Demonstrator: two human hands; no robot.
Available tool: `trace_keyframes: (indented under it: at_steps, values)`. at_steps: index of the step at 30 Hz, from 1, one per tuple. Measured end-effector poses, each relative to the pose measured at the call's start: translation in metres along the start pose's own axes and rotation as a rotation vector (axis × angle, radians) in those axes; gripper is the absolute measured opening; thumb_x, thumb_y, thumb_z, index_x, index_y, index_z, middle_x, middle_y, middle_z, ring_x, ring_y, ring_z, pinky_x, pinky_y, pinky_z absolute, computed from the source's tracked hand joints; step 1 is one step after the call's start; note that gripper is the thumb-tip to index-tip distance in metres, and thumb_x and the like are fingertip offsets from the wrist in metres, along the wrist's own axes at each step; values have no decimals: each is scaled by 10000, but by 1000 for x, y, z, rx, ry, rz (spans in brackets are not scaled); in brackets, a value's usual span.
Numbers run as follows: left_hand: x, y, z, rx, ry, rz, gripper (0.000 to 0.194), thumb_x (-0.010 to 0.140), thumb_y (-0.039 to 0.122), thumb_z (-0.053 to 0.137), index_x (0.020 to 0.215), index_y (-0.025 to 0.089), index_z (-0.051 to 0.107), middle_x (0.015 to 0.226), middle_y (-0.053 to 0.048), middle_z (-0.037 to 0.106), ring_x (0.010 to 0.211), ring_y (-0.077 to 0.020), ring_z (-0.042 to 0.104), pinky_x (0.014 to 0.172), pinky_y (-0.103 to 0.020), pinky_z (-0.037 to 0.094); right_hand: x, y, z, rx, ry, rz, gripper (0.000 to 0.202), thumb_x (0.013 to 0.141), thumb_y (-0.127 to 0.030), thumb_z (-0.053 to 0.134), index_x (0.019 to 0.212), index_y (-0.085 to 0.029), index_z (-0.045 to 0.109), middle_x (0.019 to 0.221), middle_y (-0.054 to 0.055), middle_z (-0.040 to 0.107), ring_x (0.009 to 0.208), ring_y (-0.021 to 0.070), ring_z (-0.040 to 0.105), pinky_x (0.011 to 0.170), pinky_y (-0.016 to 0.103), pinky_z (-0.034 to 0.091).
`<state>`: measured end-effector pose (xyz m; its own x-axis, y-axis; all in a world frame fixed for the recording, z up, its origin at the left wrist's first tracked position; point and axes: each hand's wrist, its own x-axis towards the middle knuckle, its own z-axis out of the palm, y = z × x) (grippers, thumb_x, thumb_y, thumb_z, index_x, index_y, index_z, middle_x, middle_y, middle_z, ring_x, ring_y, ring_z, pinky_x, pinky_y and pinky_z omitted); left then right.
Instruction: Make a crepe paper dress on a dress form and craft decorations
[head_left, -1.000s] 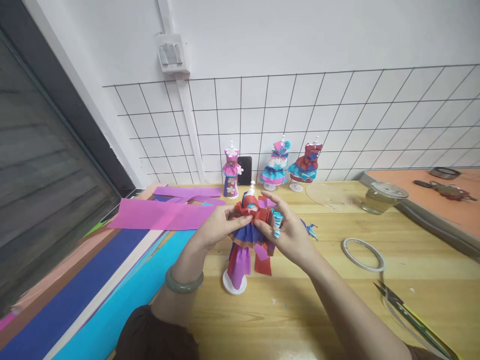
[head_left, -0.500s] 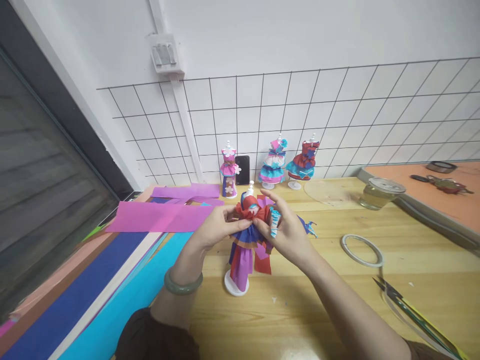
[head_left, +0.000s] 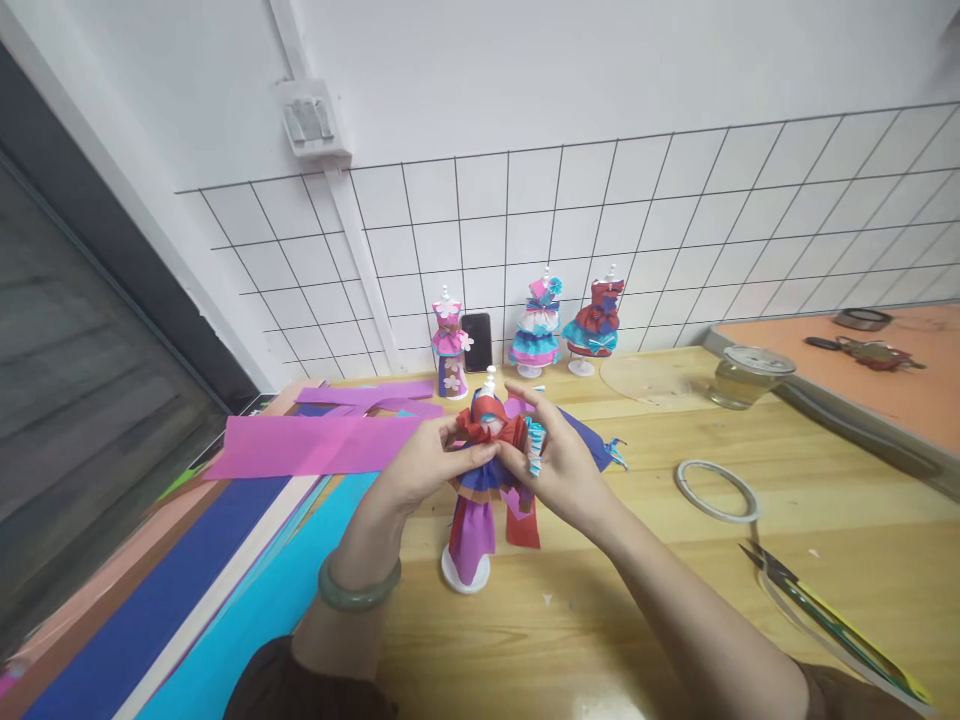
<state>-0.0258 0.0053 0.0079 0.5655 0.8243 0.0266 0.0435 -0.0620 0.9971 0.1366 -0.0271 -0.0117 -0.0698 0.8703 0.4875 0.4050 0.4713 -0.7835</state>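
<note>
A small dress-form mannequin [head_left: 472, 530] stands upright on a round white base in front of me. It wears a purple and red lower skirt, a dark blue pleated layer edged in brown, and a red ruffled piece of paper [head_left: 491, 430] around its upper body. My left hand [head_left: 421, 465] pinches the red ruffle from the left, thumb at the front. From the right, my right hand [head_left: 568, 468] closes its thumb on the same ruffle, forefinger raised. A blue-and-white striped paper piece [head_left: 535, 445] sits by the right palm. Fingers behind the figure are hidden.
Three dressed mannequins [head_left: 534, 335] and a phone [head_left: 477, 342] stand by the wall. Coloured paper sheets [head_left: 300, 447] cover the left side. On the right are a tape roll [head_left: 717, 491], scissors [head_left: 825, 615], and a lidded glass jar [head_left: 746, 378].
The view has shifted slightly, so most things sit a little further left. Both hands keep their hold on the red ruffle; more of the blue paper behind the right hand shows.
</note>
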Motion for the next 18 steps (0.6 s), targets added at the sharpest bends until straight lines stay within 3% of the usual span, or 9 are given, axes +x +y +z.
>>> trace_keyframes:
  at_steps: [6,9,12,18]
  values:
    - [1,-7,-6,-54,51,0,291,652,310,695,880,139,632,844,-50,654,777,-169,606,693,-266,477,-1,-5,-1,42,-56,0,579,767,-199,537,1295,-222,301,899,33,617,602,130,586,615,283,508]
    - [2,-10,-12,-64,53,12,298,653,305,695,884,129,630,844,-58,652,812,-181,600,747,-294,473,-1,-9,-6,19,-87,-15,606,752,-216,560,1302,-237,305,1055,60,584,776,173,611,711,329,509]
    - [2,-12,-16,-33,70,1,297,651,313,695,865,117,635,810,-63,648,783,-183,601,744,-308,473,-1,-8,-11,-40,-77,-59,626,731,-213,585,1299,-253,328,1208,63,508,1051,225,522,868,380,448]
    - [1,-12,-18,-63,56,-3,277,651,300,697,858,124,646,857,-62,655,783,-170,599,732,-289,467,0,-3,-10,-56,-71,-71,621,751,-210,578,1311,-256,315,1227,62,494,1086,218,492,909,392,415]
